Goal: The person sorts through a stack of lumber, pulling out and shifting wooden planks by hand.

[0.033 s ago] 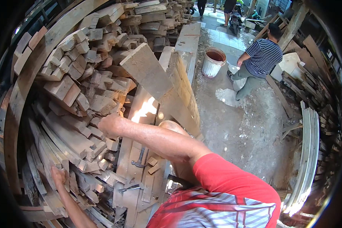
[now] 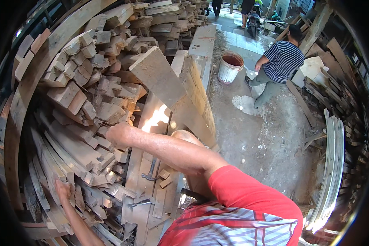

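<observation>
My left hand is closed at the end of a long wooden plank low in the stack on the left. My right arm reaches across the bench, and my right hand rests against the cut ends of the stacked wood. Its fingers curl down on the far side, so what they hold is hidden. Below my right forearm a hammer lies on the workbench. A chisel-like tool with a metal end and small wood offcuts lie near it.
A wide board slants up beyond my right arm. On the concrete floor stands a white bucket, reddish inside. Beside it is a person in a striped shirt. Long pale strips and more timber line the right side.
The person in the striped shirt has shifted very slightly to the left. Both my hands stay in place.
</observation>
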The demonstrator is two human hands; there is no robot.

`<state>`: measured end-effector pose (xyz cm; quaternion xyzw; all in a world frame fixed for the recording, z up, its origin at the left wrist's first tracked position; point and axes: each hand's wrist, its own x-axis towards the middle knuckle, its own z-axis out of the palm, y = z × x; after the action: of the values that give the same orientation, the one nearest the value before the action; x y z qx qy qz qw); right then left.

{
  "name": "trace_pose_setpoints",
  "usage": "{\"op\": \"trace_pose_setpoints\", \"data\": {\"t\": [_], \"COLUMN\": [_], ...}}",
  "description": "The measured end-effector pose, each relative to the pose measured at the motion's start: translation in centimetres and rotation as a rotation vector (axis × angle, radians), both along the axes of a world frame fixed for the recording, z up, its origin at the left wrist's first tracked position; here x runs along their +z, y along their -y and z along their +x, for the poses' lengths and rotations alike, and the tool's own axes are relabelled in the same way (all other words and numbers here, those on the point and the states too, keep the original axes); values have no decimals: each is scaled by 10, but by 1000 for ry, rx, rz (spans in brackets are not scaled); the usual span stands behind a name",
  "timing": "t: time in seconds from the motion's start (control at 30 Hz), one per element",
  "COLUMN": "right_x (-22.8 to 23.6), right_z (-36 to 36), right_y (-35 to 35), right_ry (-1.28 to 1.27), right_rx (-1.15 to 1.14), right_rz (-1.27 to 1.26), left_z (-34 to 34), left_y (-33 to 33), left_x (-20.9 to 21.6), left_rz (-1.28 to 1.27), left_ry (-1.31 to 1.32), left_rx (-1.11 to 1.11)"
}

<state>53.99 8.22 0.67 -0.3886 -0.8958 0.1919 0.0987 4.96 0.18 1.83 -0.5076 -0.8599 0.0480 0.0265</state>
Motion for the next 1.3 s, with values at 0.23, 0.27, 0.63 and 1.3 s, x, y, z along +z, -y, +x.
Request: {"op": "trace_pose_setpoints", "data": {"t": [0.23,0.27,0.63,1.3], "right_x": [-2,-1,15,12], "right_z": [1,2,0,5], "right_y": [1,1,13,12], "right_ry": [-28,-4,-20,52], "right_rx": [-24,-20,40,49], "right_rz": [4,-4,-10,-4], "left_z": [-29,-28,-45,-22], "left_y": [-1,-4,14,2], "left_x": [-18,-19,-10,-5], "left_rz": [109,70,120,46], "left_ry": [-73,-61,-145,-61], "left_rx": [-114,-96,-135,-66]}}
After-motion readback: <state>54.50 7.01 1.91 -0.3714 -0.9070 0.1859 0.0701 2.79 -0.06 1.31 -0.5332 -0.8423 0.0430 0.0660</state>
